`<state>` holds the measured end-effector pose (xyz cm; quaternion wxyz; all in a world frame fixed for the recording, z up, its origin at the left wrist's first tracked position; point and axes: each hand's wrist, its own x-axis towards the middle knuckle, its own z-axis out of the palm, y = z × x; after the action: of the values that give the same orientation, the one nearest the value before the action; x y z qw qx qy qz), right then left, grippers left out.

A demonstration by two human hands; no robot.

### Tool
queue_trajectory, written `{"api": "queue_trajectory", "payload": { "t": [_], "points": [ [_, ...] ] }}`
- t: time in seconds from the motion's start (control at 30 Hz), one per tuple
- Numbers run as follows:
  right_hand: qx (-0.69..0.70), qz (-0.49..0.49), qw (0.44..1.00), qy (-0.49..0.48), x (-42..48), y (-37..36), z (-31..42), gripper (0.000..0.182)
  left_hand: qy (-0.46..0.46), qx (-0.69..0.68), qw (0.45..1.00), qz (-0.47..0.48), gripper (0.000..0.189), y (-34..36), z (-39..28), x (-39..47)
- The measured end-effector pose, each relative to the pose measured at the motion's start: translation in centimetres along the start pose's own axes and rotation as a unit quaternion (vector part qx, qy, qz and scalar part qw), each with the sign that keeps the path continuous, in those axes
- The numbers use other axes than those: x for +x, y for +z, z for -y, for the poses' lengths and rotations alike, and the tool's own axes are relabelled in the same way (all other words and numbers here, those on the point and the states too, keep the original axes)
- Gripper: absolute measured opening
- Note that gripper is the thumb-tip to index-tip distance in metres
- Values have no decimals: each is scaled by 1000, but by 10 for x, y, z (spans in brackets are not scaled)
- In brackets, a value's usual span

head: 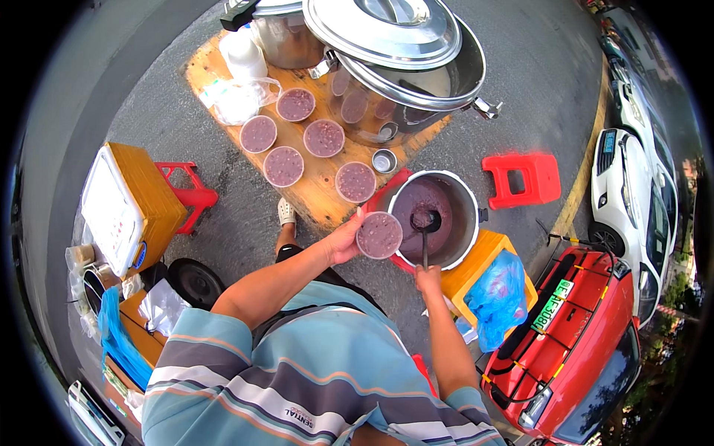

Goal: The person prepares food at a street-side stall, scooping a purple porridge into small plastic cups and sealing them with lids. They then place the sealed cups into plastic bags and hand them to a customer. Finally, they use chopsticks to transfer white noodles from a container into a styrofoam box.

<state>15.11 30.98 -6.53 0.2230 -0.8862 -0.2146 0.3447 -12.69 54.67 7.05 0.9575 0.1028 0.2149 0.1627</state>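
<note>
My left hand (344,240) holds a clear plastic cup of purple, grainy porridge (379,235) beside the rim of a deep metal pot (466,245). The cup looks nearly full. My right hand (428,279) grips the handle of a ladle (425,248), whose dark bowl sits inside the pot with porridge in it. More purple porridge (404,223) covers the pot's bottom. On the wooden table (318,203) stand several filled cups (356,182) and a small metal cup (384,161). The pot seems to rest on something red, mostly hidden beneath it.
Large steel pots (474,56) with a lid (390,28) stand at the table's far side, near white stacked containers (244,53). A red stool (521,178) is at right. A yellow crate with a blue bag (499,295) adjoins my right arm; a yellow box (150,206) stands left.
</note>
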Motion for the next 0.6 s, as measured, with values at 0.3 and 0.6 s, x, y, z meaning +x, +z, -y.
{"api": "queue_trajectory", "payload": {
  "t": [0.3,0.6],
  "points": [
    [-329,71,918,-210,-94,-26,193,58,65,-18,996,-52,80,-48,-15,-65],
    [-269,169,820,-475,-158,45,356,101,116,-60,991,-35,82,-95,-17,-76]
  ]
}}
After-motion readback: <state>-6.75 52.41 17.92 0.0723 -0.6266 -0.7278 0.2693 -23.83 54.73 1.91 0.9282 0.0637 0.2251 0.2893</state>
